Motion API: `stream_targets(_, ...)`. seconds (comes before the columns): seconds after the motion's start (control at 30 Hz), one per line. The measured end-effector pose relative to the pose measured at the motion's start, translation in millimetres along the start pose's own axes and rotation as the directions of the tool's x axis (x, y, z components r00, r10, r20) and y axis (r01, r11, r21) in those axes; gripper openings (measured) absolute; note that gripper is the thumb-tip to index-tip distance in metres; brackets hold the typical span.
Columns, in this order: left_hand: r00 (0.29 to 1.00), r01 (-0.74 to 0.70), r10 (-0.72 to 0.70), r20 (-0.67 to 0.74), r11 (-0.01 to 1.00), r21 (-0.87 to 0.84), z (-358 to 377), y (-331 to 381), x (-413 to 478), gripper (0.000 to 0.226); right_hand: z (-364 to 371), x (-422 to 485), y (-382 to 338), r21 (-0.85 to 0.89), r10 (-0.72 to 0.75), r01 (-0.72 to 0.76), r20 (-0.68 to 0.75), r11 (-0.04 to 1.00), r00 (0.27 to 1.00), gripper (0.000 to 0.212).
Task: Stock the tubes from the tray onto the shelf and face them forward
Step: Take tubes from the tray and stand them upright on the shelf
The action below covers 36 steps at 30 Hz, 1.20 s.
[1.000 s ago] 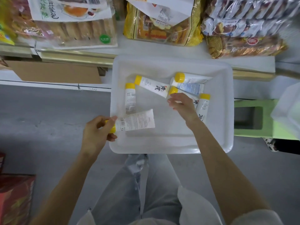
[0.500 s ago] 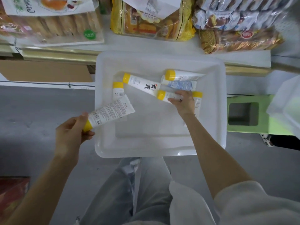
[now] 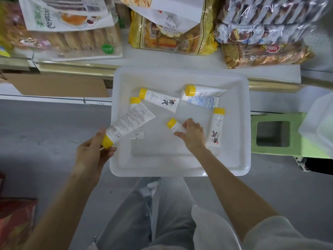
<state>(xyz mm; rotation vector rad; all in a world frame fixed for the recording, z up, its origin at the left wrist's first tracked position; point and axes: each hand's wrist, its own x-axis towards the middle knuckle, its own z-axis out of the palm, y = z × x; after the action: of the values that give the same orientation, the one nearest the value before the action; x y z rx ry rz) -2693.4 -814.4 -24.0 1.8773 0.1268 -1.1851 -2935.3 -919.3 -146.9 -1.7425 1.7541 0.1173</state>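
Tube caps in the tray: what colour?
Yellow caps on white tubes; head view shows it best.

Reference: white rectangular plastic tray (image 3: 180,76).
- Behind tray: white shelf board (image 3: 266,73); clear-plastic snack bags (image 3: 171,33) on it.
- Behind-left of tray: brown cardboard box (image 3: 54,85).
- Right of tray: green plastic stool (image 3: 273,116).
- In tray, far left: large-character tube (image 3: 160,101).
- Far right: two overlapping tubes (image 3: 203,91).
- Near right wall: lengthwise tube (image 3: 216,129).
- Centre: short tube (image 3: 174,125) under right hand (image 3: 193,136).
- Over left rim: fine-print tube (image 3: 129,121) in left hand (image 3: 90,154), above half-hidden tube (image 3: 135,101).
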Motion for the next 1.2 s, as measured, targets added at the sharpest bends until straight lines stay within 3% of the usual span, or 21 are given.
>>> stream_targets(0.07,0.997,0.06,-0.055,0.06,0.994,-0.09,0.4,0.2,-7.9,0.027,0.6,-5.2,-3.7,0.222,0.161,-0.165,0.035,0.961,0.986,0.046)
stream_targets(0.13,0.987,0.105,-0.082,0.139,0.98,-0.167,2.4,0.5,-17.2,0.026,-8.7,-13.9,-9.4,0.493,0.282,-0.299,0.111,0.817,0.953,0.032)
stream_targets(0.2,0.972,0.119,-0.072,0.224,0.971,-0.207,6.1,2.1,-27.8,0.023,-25.4,-25.7,-15.8,0.723,0.266,-0.33,0.207,0.606,0.942,0.021)
stream_targets(0.27,0.949,0.116,-0.043,0.311,0.969,-0.219,11.5,5.1,-40.8,0.021,-47.8,-42.3,-25.4,0.845,0.187,-0.315,0.258,0.432,0.948,0.025)
stream_targets(0.43,0.905,0.107,0.036,0.423,0.945,-0.308,15.4,24.5,-70.3,0.023,-113.9,-86.9,-54.8,0.96,0.02,-0.17,0.17,0.221,0.985,0.053)
stream_targets(0.63,0.845,-0.123,0.225,0.484,0.965,-0.234,10.0,61.2,-96.8,0.024,-168.7,-118.7,-82.7,0.978,0.083,-0.063,0.047,0.198,0.995,0.045)
stream_targets(0.77,0.811,-0.239,0.346,0.471,0.932,-0.274,2.6,83.7,-103.5,0.026,-186.0,-128.2,-95.1,0.986,0.108,-0.095,0.11,-0.134,0.988,0.044)
stream_targets(0.9,0.8,-0.302,0.421,0.427,0.898,-0.32,2.3,100.9,-111.3,0.024,-211.1,-145.0,-116.2,0.916,-0.093,-0.181,0.158,-0.358,0.983,0.019)
stream_targets(1.0,0.783,-0.328,0.463,0.414,0.874,-0.357,2.5,115.5,-122.3,0.021,-231.5,-155.1,-142.0,0.88,-0.273,-0.247,0.141,-0.405,0.952,0.026)
stream_targets(1.1,0.75,-0.382,0.519,0.41,0.846,-0.372,1.1,130.1,-134.1,0.027,-252.1,-159.1,-162.9,0.937,-0.404,-0.205,0.078,-0.282,0.911,0.039)
stream_targets(1.2,0.739,-0.429,0.566,0.366,0.814,-0.391,-0.4,145.1,-144.0,0.028,-269.9,-163.1,-179.0,0.961,-0.51,-0.204,0.081,-0.189,0.856,0.036)
